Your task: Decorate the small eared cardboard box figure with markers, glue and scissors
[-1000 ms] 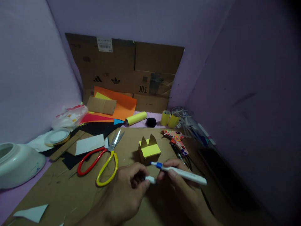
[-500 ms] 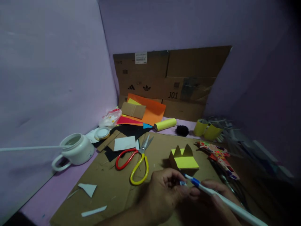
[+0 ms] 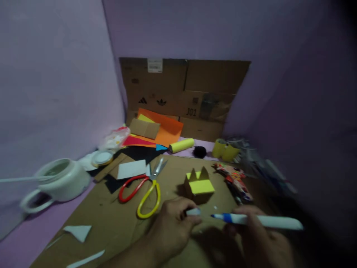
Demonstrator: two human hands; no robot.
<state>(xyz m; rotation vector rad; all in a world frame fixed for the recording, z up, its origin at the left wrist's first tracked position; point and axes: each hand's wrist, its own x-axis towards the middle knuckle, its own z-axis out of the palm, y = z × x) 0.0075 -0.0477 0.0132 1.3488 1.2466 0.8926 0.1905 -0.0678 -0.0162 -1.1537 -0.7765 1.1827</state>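
Observation:
A small white piece of paper or card (image 3: 193,211) is pinched between the thumb and fingers of my left hand (image 3: 174,221). My right hand (image 3: 258,232) grips a white marker (image 3: 276,222) with a blue band, its uncapped dark tip pointing left, apart from the white piece. Just beyond my left hand stands a small yellow-and-brown cardboard box (image 3: 201,188) with two pointed ears at its back. Scissors (image 3: 154,178) with one red and one yellow handle lie half open to the left of the box.
A white pot (image 3: 65,182) with a stick across its mouth stands at left. White scraps (image 3: 79,232) lie on the cardboard mat (image 3: 111,216). Behind are a yellow tube (image 3: 182,145), black yarn (image 3: 199,152), orange paper (image 3: 170,128) and yellow rolls (image 3: 230,152); a patterned pouch (image 3: 234,178) lies right.
The marker has drawn away to the right from the small white piece, and its shaft is now nearly level. The view has turned right, so the objects appear farther left.

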